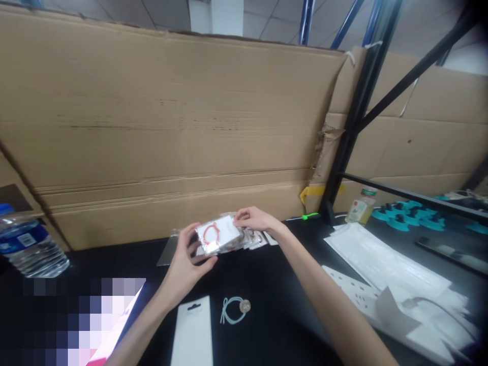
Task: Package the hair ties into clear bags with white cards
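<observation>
A clear plastic packet [224, 234] with a white card and a red cord loop inside is tilted up above the dark table. Fingers and thumb of my left hand [190, 259] close around its left end. At the upper right corner, my right hand [253, 219] pinches the same packet. More packets [256, 239] lie behind and to its right, partly covered by the hands. Nearer to me is a pale blue cord loop [233, 311] with a round charm. Left of the loop lies a white card [192, 333] with a hang slot.
A cardboard wall [183, 117] closes off the back of the table. A water bottle [28, 241] is at the left. White plastic bags [389, 259], a small bottle [361, 206] and several teal pieces [414, 216] are on the right, near a black metal frame [353, 112].
</observation>
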`<state>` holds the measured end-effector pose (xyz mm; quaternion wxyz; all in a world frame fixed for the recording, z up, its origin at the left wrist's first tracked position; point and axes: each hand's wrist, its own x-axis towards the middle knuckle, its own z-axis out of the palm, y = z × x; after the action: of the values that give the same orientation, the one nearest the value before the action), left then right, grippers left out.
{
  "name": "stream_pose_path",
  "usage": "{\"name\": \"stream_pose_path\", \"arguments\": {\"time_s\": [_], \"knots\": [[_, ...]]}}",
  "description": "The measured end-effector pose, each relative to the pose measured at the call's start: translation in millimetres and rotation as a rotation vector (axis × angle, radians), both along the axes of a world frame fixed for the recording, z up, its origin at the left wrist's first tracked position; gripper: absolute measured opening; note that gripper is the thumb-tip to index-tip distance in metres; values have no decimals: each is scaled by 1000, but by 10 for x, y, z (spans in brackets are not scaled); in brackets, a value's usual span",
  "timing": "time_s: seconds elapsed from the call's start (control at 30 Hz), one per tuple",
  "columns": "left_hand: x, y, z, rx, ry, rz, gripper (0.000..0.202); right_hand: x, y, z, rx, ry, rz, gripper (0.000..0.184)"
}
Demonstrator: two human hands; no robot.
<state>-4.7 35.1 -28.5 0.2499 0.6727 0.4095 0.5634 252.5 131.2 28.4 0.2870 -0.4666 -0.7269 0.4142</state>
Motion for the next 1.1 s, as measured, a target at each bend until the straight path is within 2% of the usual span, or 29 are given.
{"name": "stream_pose_path", "arguments": {"time_s": [0.07, 0.1, 0.13, 0.2, 0.3, 0.47, 0.63, 0.8, 0.97, 1.1], "knots": [[25, 22, 2, -275, -263, -174, 93, 29, -3, 34, 30, 39, -28, 10], [41, 25, 8, -374, -363, -216, 102, 36, -9, 49, 33, 52, -32, 10], [57, 24, 15, -445, -425, -218, 102, 37, -18, 61, 30, 58, -26, 10], [84, 17, 27, -511, -463, -157, 89, 22, -40, 75, 29, 68, -3, 11], [94, 19, 23, -506, -443, -93, 73, -18, -71, 82, 1, 85, 27, 10], [60, 58, 8, -466, -436, -51, 65, -9, -111, 119, -137, 120, 72, 18], [24, 79, 32, -433, -449, -22, 65, 40, -148, 168, -196, 122, 115, 31], [-20, 87, 80, -449, -447, 85, 63, 125, -129, 167, -205, 134, 213, 35], [-87, 83, 169, -420, -413, 101, 59, 358, -68, 170, -125, 178, 60, 30], [-135, 86, 211, -388, -373, 162, 58, 549, -59, 198, -103, 129, -23, 29]]}}
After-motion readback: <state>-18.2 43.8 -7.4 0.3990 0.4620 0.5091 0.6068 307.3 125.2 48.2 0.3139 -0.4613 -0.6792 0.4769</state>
